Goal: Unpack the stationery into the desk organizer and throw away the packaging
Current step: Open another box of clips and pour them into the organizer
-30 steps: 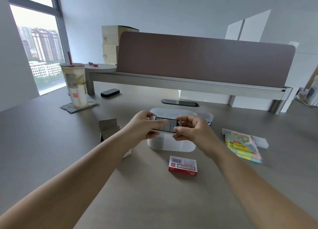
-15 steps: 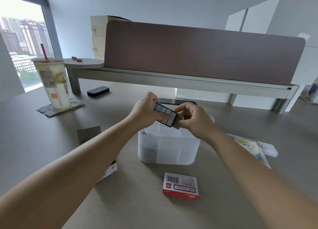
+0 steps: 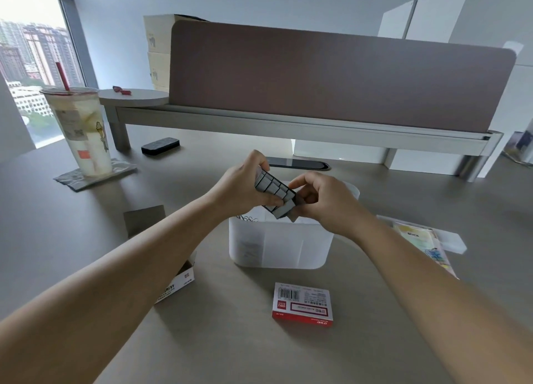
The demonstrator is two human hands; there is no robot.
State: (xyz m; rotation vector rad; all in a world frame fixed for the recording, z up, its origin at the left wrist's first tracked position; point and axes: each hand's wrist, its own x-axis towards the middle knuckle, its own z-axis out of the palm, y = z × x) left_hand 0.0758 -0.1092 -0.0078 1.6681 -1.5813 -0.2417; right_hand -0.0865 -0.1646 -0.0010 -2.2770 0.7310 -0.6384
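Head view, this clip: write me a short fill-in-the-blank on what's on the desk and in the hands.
1. Both hands, left hand and right hand, hold the staples above the white ____.
2. The drink cup has a ____ straw.
3. The closed red box lies ____ the organizer than the person's hands.

Missing words: organizer; red; nearer the camera than

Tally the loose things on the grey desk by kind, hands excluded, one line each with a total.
Cardboard stationery boxes: 2, the shut red-and-white box and the opened white box.
Translucent white plastic desk organizer: 1.
Pack of coloured sticky notes: 1.
Clear plastic drink cup with red straw: 1.
Flat black rectangular object: 1.
Block of grey staple strips, held above the organizer: 1.
Total: 7.
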